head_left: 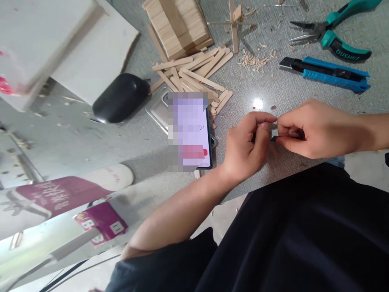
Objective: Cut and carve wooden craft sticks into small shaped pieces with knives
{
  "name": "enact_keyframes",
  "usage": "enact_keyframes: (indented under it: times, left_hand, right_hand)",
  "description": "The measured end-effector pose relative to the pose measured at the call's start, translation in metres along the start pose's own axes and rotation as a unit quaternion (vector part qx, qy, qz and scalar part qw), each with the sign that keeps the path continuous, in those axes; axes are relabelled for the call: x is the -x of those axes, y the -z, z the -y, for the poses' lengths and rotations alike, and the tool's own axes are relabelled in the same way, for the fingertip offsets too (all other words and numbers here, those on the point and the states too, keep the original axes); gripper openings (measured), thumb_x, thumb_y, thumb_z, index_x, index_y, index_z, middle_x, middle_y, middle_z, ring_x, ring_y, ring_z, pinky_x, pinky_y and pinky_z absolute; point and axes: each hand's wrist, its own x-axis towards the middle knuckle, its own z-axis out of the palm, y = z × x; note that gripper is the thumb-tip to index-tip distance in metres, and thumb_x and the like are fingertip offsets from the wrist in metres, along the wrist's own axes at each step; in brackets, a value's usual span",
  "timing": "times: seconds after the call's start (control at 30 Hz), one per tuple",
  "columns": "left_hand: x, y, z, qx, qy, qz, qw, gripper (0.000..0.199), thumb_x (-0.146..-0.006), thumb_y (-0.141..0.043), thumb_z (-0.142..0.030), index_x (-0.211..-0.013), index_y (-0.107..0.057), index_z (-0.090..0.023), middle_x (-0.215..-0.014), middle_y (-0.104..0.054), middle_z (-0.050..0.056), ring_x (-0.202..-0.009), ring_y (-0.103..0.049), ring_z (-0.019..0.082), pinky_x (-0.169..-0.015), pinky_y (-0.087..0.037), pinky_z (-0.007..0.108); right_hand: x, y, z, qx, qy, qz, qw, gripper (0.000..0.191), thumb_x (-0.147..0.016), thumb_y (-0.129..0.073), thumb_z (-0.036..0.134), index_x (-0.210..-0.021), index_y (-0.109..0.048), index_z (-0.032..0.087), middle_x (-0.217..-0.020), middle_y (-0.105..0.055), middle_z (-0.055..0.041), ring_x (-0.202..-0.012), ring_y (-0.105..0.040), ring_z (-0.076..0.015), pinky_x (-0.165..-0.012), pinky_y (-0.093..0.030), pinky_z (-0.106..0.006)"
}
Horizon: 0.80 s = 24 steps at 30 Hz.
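Note:
My left hand (247,142) is closed, its thumb and forefinger pressed together near the table's front edge. Facing it, almost fingertip to fingertip, my right hand (310,129) is closed in a pinch. A small dark piece (274,138) shows at the right fingertips, between the two hands; its kind and full shape are hidden. Whether the left fingers also grip it, I cannot tell. Beyond my right hand lie a blue utility knife (328,73), its blade pointing left, and green-handled needle-nose pliers (331,32) with their jaws apart.
Loose wooden craft sticks (197,69) lie by a banded stick bundle (179,26). Crossed sticks (233,24) and wood shavings (257,61) are nearby. Left of my hands are a phone (191,134), a black mouse (121,97), a pink-and-white bottle (67,194) and a purple box (101,223).

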Motion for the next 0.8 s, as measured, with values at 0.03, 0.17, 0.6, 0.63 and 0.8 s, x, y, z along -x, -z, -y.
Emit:
enact_keyframes:
  times: [0.03, 0.17, 0.6, 0.63, 0.8]
  left_hand:
    - [0.000, 0.000, 0.000, -0.010, -0.004, -0.004, 1.000, 0.035, -0.126, -0.054, -0.049, -0.120, -0.081, -0.026, -0.080, -0.074, -0.001, -0.062, -0.065, 0.013, -0.061, -0.055, 0.030]
    - [-0.002, 0.000, 0.003, -0.006, -0.033, -0.033, 0.999, 0.036, -0.125, -0.057, -0.048, -0.119, -0.085, -0.026, -0.080, -0.076, 0.000, -0.064, -0.066, 0.014, -0.061, -0.055, 0.030]
    - [-0.010, -0.012, 0.017, 0.121, 0.005, -0.112, 0.986, 0.038, -0.116, -0.071, -0.061, -0.112, -0.087, -0.027, -0.059, -0.060, -0.004, -0.044, -0.051, 0.012, -0.045, -0.041, 0.027]
    - [-0.010, -0.013, 0.016, 0.128, 0.006, -0.115, 0.985, 0.038, -0.116, -0.072, -0.062, -0.112, -0.087, -0.027, -0.058, -0.059, -0.004, -0.044, -0.052, 0.012, -0.045, -0.041, 0.027]
    - [-0.012, -0.016, 0.013, 0.156, 0.014, -0.121, 0.980, 0.039, -0.115, -0.073, -0.064, -0.111, -0.086, -0.028, -0.059, -0.057, -0.005, -0.045, -0.055, 0.012, -0.045, -0.043, 0.026]
  right_hand:
    - [0.000, 0.000, 0.002, -0.006, -0.009, -0.001, 1.000, 0.035, -0.092, -0.072, 0.009, -0.067, -0.052, 0.023, -0.054, -0.048, 0.0081, -0.052, -0.038, -0.0091, -0.059, -0.030, -0.035]
    - [-0.005, -0.002, 0.006, -0.051, -0.032, -0.007, 0.998, 0.035, -0.092, -0.076, 0.008, -0.065, -0.057, 0.021, -0.050, -0.046, 0.0099, -0.049, -0.036, -0.0065, -0.053, -0.028, -0.031]
    - [-0.020, 0.018, -0.004, -0.227, -0.087, 0.107, 0.964, 0.033, -0.098, -0.085, 0.024, -0.071, -0.066, 0.023, -0.050, -0.068, 0.0063, -0.031, -0.052, -0.0096, -0.033, -0.027, -0.025]
    - [-0.020, 0.019, -0.004, -0.229, -0.092, 0.108, 0.963, 0.032, -0.098, -0.085, 0.025, -0.072, -0.067, 0.023, -0.050, -0.067, 0.0066, -0.032, -0.053, -0.0097, -0.033, -0.028, -0.024]
    - [-0.020, 0.019, -0.009, -0.272, -0.094, 0.109, 0.952, 0.033, -0.098, -0.091, 0.034, -0.078, -0.067, 0.023, -0.052, -0.069, 0.0076, -0.031, -0.051, -0.0090, -0.033, -0.033, -0.023]
